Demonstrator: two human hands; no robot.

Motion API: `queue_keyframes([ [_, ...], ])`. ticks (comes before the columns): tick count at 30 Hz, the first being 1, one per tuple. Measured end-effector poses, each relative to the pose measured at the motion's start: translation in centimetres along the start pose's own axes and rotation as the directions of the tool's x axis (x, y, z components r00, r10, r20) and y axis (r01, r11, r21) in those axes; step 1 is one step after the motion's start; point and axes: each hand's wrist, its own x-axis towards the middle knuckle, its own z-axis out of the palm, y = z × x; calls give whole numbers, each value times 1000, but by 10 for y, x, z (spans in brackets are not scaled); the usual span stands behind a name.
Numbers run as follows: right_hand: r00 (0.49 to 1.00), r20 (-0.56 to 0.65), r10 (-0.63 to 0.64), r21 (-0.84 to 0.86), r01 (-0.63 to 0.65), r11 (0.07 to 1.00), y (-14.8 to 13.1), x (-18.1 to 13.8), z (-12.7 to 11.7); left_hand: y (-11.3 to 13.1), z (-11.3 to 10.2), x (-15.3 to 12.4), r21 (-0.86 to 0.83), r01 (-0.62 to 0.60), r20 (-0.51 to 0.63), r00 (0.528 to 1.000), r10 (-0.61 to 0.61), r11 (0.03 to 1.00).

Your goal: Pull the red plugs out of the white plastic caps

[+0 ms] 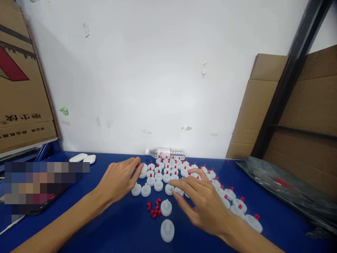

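Several white round caps (158, 176), most topped with small red plugs, stand in rows on the blue table (123, 228). My left hand (119, 180) rests at the left end of the rows, its fingertips pinched on a white cap with a red plug (142, 169). My right hand (201, 202) lies over the right part of the rows, fingers stretched out and spread, tips touching caps near the front row. A small heap of loose red plugs (154, 208) lies in front of the rows. Beside that heap sit two white caps without plugs (166, 219).
A clear water bottle (165, 153) lies on its side against the white wall. Two white oblong pieces (83, 158) lie at the back left. A dark plastic bag (289, 189) covers the right side. Cardboard boxes (21, 88) stand left and right. A blurred patch hides the near left.
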Motion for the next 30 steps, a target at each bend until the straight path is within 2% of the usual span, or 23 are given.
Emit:
queue_keyframes([
  [1, 1000, -5, 9, -13, -9, 1000, -3, 1, -1, 7, -2, -3, -118, -91, -94, 992, 80, 989],
  [3, 999, 3, 37, -43, -36, 998, -10, 3, -2, 21, -3, -11, -310, -331, -260, 931, 255, 891],
  [4, 999, 17, 45, -52, -44, 998, -13, 3, -2, 29, -1, -15, -346, -423, -307, 894, 325, 838],
  [6, 998, 45, 40, -47, -38, 998, -18, 2, 2, 41, 2, -22, -395, -488, -317, 868, 382, 779],
  [10, 1000, 15, -11, -18, 12, 1000, -20, 0, 10, 52, 5, -28, -403, -497, -252, 867, 429, 768],
  [14, 996, 4, -85, -80, 85, 993, -19, 1, 14, 53, 1, -29, -461, -476, -214, 878, 427, 749],
  [20, 985, -49, -166, -246, 150, 958, -6, 2, 4, 49, -1, -28, -718, -257, -82, 954, 287, 647],
  [22, 990, -60, -130, -282, 108, 953, 5, 2, -2, 44, -2, -26, -694, -214, -52, 967, 249, 688],
  [26, 999, -26, -24, -250, 17, 968, 19, 1, -6, 41, -9, -23, -481, -275, 47, 940, 338, 832],
  [30, 1000, 1, -18, -183, 17, 983, 16, 0, -1, 47, -14, -24, -447, -304, 139, 905, 401, 841],
])
